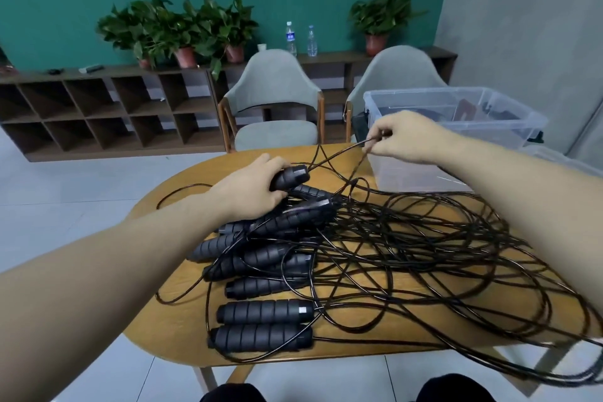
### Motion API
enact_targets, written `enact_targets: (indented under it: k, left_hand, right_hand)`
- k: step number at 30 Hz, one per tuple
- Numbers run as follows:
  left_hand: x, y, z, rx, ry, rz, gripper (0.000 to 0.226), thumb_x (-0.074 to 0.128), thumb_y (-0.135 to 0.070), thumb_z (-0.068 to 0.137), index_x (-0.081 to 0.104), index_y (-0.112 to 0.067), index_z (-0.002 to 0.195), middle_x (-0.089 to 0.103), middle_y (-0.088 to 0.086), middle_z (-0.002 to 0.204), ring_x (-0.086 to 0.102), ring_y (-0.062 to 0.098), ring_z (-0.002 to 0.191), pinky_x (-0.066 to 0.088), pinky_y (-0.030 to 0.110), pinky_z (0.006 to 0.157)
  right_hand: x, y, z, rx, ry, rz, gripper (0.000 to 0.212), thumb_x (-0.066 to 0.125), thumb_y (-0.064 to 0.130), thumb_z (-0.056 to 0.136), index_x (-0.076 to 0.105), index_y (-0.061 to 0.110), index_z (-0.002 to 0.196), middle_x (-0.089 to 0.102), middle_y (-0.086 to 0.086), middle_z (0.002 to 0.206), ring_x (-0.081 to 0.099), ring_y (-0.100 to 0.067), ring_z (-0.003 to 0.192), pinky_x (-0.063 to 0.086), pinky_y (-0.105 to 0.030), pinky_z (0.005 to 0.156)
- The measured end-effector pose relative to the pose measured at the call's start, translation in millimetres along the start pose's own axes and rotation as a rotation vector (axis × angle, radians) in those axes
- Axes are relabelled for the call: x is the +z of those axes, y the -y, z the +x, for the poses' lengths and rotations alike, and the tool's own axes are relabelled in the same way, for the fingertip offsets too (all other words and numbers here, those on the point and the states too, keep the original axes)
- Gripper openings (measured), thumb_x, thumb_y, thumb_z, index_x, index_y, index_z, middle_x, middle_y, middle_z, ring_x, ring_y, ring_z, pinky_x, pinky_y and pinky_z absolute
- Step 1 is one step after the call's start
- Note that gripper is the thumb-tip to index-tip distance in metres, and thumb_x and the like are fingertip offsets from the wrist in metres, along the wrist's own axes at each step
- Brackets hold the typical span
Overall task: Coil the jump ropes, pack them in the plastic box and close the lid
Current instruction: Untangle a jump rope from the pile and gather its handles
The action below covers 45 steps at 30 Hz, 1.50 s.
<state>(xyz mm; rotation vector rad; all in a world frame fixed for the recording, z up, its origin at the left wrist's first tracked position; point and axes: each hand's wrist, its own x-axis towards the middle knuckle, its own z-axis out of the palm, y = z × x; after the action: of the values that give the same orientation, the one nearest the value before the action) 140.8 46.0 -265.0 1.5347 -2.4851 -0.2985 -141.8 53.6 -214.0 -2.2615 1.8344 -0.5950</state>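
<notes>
From the head camera, a rounded wooden table point(182, 333) fills the lower half of the frame, and a tangled heap of jump ropes point(385, 238) covers most of it, their black cords looping toward the right edge. A row of black ribbed handles point(264, 312) lies at lower centre, stacked from the middle of the frame down to the near edge of the table.

The left hand point(251, 189), at centre frame, grips one handle point(290, 177) lifted just above the heap. The right hand point(399, 139), up and to the right of it, pinches a thin cord point(339, 153) that runs taut from that handle to its fingers. The two hands are apart.

The clear plastic box point(456, 108) stands on the table at upper right, just behind the right hand, with no lid on it and some dark things inside that are hard to make out.

Across the table, two grey chairs point(274, 101) stand before a low shelf with potted plants point(182, 29) and two water bottles point(300, 39), against a green wall.
</notes>
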Motion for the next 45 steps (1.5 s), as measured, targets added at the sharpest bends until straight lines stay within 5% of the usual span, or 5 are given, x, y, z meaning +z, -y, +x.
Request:
enact_targets:
  k: [6,22,28,37,45]
  left_hand:
    - [8.8,-15.4,5.1,-0.047,0.012,-0.211,0.034,0.065,-0.021,0.090,0.039,-0.020,0.112,0.054,-0.001,0.086,0.053,0.022,0.080,0.040,0.035,0.066]
    - [12.7,-49.1,17.1,-0.036,0.234,-0.694,0.040,0.066,-0.018,0.082,0.046,-0.022,0.116,0.056,0.013,0.094,0.052,0.019,0.086,0.045,0.039,0.082]
    - [10.6,-38.5,14.8,-0.115,0.210,-0.716,0.071,0.066,-0.009,0.079,0.034,-0.033,0.137,0.053,0.007,0.091,0.052,0.021,0.077,0.044,0.034,0.071]
    - [1.2,-55.6,-1.1,0.027,0.100,-0.620,0.086,0.067,0.003,0.082,0.019,-0.038,0.142,0.050,0.009,0.100,0.052,0.020,0.070,0.046,0.028,0.061]
    - [-7.9,-74.2,-15.6,0.243,-0.084,-0.265,0.111,0.074,-0.009,0.071,0.008,-0.041,0.153,0.039,0.006,0.142,0.049,0.023,0.105,0.043,0.039,0.098]
  right_hand:
    - [-37.9,15.3,3.8,0.053,0.326,-0.125,0.034,0.062,0.064,0.086,0.070,0.030,0.084,0.064,0.008,0.092,0.057,-0.010,0.085,0.047,-0.027,0.072]
    - [-48.5,29.9,21.0,-0.166,-0.205,0.112,0.027,0.067,0.043,0.091,0.076,0.018,0.089,0.068,0.002,0.078,0.050,-0.008,0.058,0.038,-0.021,0.053]
    - [-61.0,12.3,-2.0,-0.113,-0.044,0.071,0.027,0.070,0.047,0.088,0.072,0.023,0.079,0.062,0.007,0.062,0.044,0.000,0.046,0.034,-0.009,0.045]
    - [-47.4,25.9,-25.5,0.112,0.636,0.178,0.058,0.076,0.041,0.084,0.049,0.023,0.131,0.077,-0.011,0.092,0.073,-0.022,0.086,0.055,-0.044,0.097]
    - [-20.7,47.6,-29.4,0.257,0.709,0.520,0.066,0.033,0.061,0.101,0.054,0.005,0.128,0.067,-0.008,0.086,0.056,-0.016,0.064,0.054,-0.030,0.066]
